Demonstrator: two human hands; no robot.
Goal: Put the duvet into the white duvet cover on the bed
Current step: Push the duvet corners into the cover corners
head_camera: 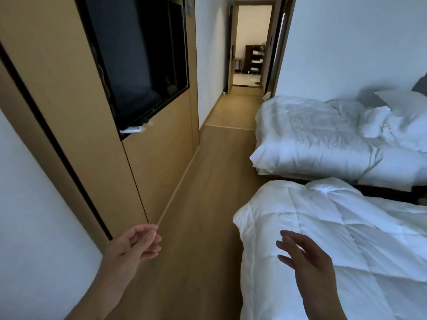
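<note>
A white quilted duvet (342, 232) lies spread over the near bed at the lower right, its corner hanging over the foot end. My right hand (307, 262) hovers just above that corner with fingers spread and holds nothing. My left hand (136, 245) is out over the wooden floor to the left of the bed, fingers loosely curled and empty. A second bed (323, 144) behind it carries rumpled white bedding. I cannot tell which white cloth is the duvet cover.
A wooden wall panel with a dark television (138, 65) runs along the left. A wooden floor aisle (208, 204) leads between the panel and the beds to an open doorway (250, 47). White pillows (402, 118) lie at the far bed's head.
</note>
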